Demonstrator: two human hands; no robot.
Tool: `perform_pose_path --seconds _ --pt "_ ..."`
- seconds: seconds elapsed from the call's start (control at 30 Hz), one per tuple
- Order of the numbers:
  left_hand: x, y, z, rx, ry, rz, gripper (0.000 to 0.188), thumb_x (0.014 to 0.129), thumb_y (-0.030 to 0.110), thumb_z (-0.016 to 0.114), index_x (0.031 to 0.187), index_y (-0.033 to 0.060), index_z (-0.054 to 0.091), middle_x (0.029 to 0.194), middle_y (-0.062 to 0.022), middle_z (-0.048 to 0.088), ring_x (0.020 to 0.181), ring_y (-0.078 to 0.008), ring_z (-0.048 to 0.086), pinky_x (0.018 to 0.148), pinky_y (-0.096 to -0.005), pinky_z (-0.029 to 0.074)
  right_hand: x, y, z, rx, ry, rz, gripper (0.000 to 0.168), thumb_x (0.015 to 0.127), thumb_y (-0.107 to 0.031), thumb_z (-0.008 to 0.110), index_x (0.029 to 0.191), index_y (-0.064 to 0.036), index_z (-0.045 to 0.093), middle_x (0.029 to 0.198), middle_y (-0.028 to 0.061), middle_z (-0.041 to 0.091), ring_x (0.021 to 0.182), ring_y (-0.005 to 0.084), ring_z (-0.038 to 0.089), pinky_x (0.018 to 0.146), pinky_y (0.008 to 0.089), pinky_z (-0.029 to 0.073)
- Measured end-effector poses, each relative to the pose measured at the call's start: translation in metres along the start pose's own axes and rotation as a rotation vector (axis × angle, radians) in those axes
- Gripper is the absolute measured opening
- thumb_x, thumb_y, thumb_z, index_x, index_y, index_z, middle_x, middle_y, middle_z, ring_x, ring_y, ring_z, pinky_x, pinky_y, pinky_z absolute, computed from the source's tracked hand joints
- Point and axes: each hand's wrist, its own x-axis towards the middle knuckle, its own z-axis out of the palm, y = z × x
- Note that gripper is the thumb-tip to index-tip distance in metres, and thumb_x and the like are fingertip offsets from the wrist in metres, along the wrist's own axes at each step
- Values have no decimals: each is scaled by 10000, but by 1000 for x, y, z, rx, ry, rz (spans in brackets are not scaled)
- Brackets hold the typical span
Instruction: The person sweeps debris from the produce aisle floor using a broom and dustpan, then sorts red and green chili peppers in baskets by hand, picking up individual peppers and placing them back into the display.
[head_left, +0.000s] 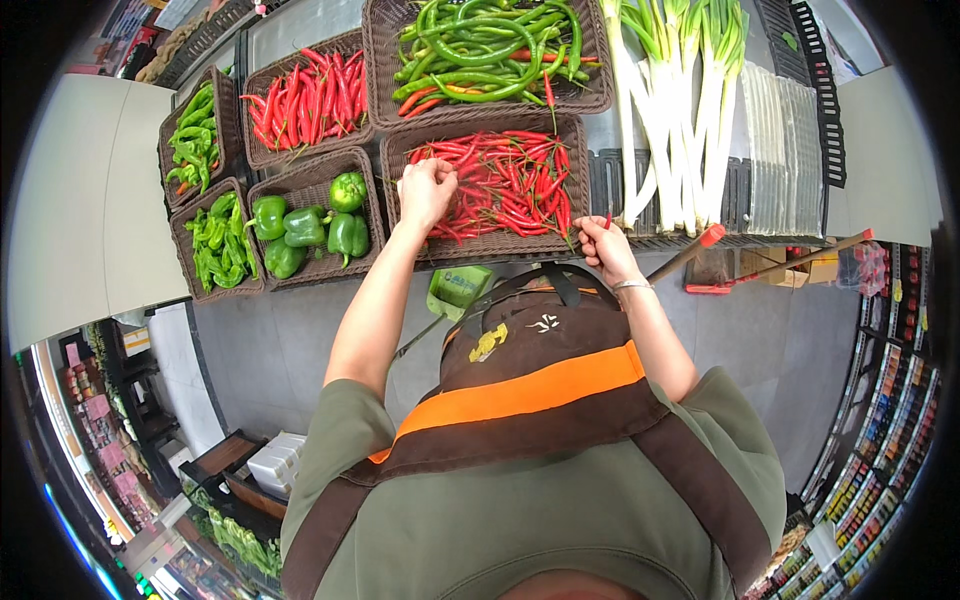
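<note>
A brown woven basket (583, 154) of small red chilies (517, 180) lies before me. My left hand (429, 191) is over its left part, fingers curled down by the chilies; whether one is between the fingertips is hidden. Just outside the basket's near right corner is my right hand (609, 251), curled around a small red chili (608, 220) whose red end sticks up above the fingers. A bracelet is on the right wrist.
Beyond stands a basket of long green peppers (480, 52). Leftward are baskets of larger red chilies (311, 101), green bell peppers (304, 226) and wrinkled green peppers (220, 241). Leeks (682, 142) lie at right. A broom handle (686, 253) and green dustpan (459, 289) stand below the stand's edge.
</note>
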Motion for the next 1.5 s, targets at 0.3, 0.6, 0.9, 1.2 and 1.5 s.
perform_pose_path --seconds 0.3,0.6,0.9,1.2,1.5 --pt "-5 -7 -1 -146 209 -61 164 789 118 681 931 49 636 821 -102 642 747 -245 603 716 -355 486 3 3 -3 -2 -2 -3 144 955 -203 512 922 -69 553 660 -45 470 487 21 395 385 180 294" --pt "-53 29 13 401 -206 613 293 723 208 715 997 139 638 1040 -32 562 991 -234 497 814 -382 405 -1 0 6 -162 9 -24 135 938 -190 544 973 -62 569 691 -45 491 529 30 418 443 178 323" --pt "-43 2 0 395 -31 544 143 717 174 705 826 147 616 977 -9 543 950 -239 498 806 -403 374 21 9 75 -1419 13 -696 245 779 -188 621 938 -9 568 739 168 659 713 362 661 650 448 525" --pt "-27 -28 -1 -147 108 199 131 791 88 727 873 25 648 923 -83 585 692 -164 592 636 -290 494 55 13 83 -1611 48 -765 283 730 -189 647 918 -8 540 722 168 652 673 332 667 598 442 532" --pt "-23 -32 -6 -570 138 -240 134 839 84 706 948 17 668 859 -14 675 758 -59 589 709 -216 480 54 -9 73 -1414 260 -700 263 756 -254 665 859 -31 572 776 177 663 709 368 661 633 466 532"
